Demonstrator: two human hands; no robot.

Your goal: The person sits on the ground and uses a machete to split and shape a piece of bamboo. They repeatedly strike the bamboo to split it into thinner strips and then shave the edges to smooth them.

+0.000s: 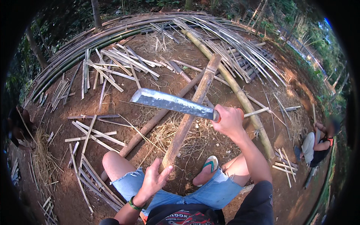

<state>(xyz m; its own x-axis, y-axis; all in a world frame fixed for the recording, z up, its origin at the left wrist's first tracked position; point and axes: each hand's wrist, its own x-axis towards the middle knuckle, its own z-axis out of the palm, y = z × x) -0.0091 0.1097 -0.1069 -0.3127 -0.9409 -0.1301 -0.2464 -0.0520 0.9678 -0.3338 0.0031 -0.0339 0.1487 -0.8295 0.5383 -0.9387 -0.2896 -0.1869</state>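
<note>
My right hand (229,119) is wrapped round the reddish handle of a machete (170,103). Its broad, worn blade points left and crosses above a brown length of bamboo (180,135); whether the two touch, I cannot tell. The near end of the bamboo is gripped by my left hand (156,175), just in front of my lap. From there the piece slants up and away to the right, with a node ring close to its far end. Under it, pale shavings (168,131) cover the ground between my knees.
A brown pole (150,127) and a thicker yellowish bamboo pole (240,93) lie beyond. Split strips (116,62) are heaped at far left, more (240,48) at far right. Long green bamboo (86,48) lines the back. One person (318,146) sits at right, another (18,127) at left.
</note>
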